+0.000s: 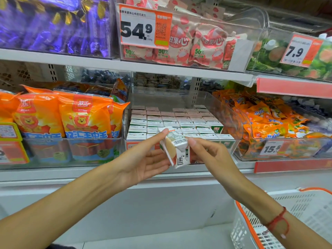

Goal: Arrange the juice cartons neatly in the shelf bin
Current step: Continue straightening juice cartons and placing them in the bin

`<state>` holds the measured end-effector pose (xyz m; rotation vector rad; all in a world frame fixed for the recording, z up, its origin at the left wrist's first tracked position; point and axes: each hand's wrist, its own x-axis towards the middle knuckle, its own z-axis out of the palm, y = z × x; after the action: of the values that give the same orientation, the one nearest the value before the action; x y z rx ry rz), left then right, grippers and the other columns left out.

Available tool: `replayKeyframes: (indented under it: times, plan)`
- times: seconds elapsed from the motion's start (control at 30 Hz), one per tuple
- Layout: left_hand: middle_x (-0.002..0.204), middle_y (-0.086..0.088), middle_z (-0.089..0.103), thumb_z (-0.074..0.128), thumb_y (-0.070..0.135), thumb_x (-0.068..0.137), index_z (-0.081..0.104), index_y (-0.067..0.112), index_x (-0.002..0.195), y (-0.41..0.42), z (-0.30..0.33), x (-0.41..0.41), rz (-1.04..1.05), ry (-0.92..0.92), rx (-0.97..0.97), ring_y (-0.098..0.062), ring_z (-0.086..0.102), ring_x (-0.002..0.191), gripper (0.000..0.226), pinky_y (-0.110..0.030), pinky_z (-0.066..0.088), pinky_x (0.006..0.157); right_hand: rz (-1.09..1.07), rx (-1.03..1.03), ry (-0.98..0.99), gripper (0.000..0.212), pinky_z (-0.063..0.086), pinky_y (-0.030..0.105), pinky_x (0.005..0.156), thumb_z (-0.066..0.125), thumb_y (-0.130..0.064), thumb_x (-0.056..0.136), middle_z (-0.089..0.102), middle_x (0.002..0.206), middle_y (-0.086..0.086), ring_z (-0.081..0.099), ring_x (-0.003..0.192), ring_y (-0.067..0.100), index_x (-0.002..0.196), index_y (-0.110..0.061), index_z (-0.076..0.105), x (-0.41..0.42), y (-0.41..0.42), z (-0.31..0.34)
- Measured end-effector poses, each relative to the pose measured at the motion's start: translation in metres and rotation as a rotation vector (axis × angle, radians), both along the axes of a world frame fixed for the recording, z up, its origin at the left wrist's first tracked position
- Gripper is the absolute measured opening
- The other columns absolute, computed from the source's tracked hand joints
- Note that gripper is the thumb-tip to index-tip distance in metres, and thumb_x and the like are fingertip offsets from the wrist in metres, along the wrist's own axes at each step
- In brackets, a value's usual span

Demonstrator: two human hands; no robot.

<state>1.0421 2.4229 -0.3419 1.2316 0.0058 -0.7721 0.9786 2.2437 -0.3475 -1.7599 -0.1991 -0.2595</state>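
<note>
A small white juice carton (177,146) with a barcode on top is held tilted in front of the clear shelf bin (233,123). My left hand (145,159) holds its left side with thumb on top and fingers underneath. My right hand (206,151) pinches its right side. Inside the bin, several juice cartons (172,121) stand upright in tidy rows, tops facing up.
Orange sausage packs (59,115) fill the bin to the left, and orange snack bags (265,117) the bin to the right. The upper shelf carries lychee pouches (199,45) and a price tag (143,27). A white basket with orange trim (280,221) sits at lower right.
</note>
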Motion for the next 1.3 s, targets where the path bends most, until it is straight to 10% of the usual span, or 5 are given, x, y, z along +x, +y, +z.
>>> replayKeyframes:
  times: [0.23, 0.47, 0.9, 1.1, 1.3]
  plan:
    - [0.099, -0.010, 0.075, 0.080, 0.054, 0.052, 0.065, 0.004, 0.110, 0.002, -0.001, 0.005, -0.055, 0.068, 0.013, -0.015, 0.074, 0.081, 0.077, -0.029, 0.062, 0.066, -0.026, -0.006, 0.035, 0.030, 0.052, 0.012, 0.075, 0.055, -0.055, 0.083, 0.076, 0.098, -0.011, 0.070, 0.094, 0.005, 0.097, -0.039, 0.076, 0.002, 0.003, 0.001]
    - [0.105, 0.000, 0.075, 0.070, 0.053, 0.072, 0.070, 0.027, 0.105, 0.003, -0.009, 0.011, -0.025, -0.249, -0.034, -0.014, 0.072, 0.098, 0.042, -0.025, 0.059, 0.078, 0.038, 0.065, 0.256, 0.051, 0.057, 0.025, 0.085, 0.067, -0.053, 0.067, 0.075, 0.102, -0.007, 0.071, 0.097, 0.010, 0.112, -0.029, 0.068, 0.002, 0.001, 0.000]
    - [0.074, 0.015, 0.075, 0.068, 0.031, 0.087, 0.065, 0.030, 0.088, -0.011, -0.009, -0.004, 0.214, -0.488, 0.040, -0.002, 0.072, 0.072, 0.004, -0.011, 0.051, 0.052, -0.412, -0.552, -0.256, 0.064, 0.046, 0.008, 0.072, 0.086, -0.040, 0.064, 0.059, 0.100, -0.013, 0.059, 0.087, 0.000, 0.122, -0.032, 0.060, 0.006, 0.014, -0.015]
    - [0.096, 0.002, 0.077, 0.066, 0.031, 0.090, 0.069, 0.019, 0.112, 0.003, -0.010, 0.001, 0.113, -0.463, 0.042, -0.010, 0.073, 0.087, 0.025, -0.014, 0.056, 0.065, -0.130, -0.170, 0.035, 0.031, 0.058, 0.027, 0.080, 0.074, -0.032, 0.079, 0.069, 0.103, -0.004, 0.068, 0.088, 0.018, 0.109, -0.039, 0.067, 0.009, 0.000, -0.004]
    - [0.094, 0.027, 0.072, 0.085, 0.026, 0.060, 0.067, 0.035, 0.102, 0.006, -0.009, 0.003, 0.157, -0.764, 0.083, 0.010, 0.066, 0.090, 0.047, -0.005, 0.049, 0.065, -0.066, -0.098, 0.036, 0.036, 0.054, 0.020, 0.088, 0.075, -0.017, 0.082, 0.073, 0.109, -0.012, 0.068, 0.101, 0.005, 0.114, -0.030, 0.069, 0.010, -0.010, -0.008]
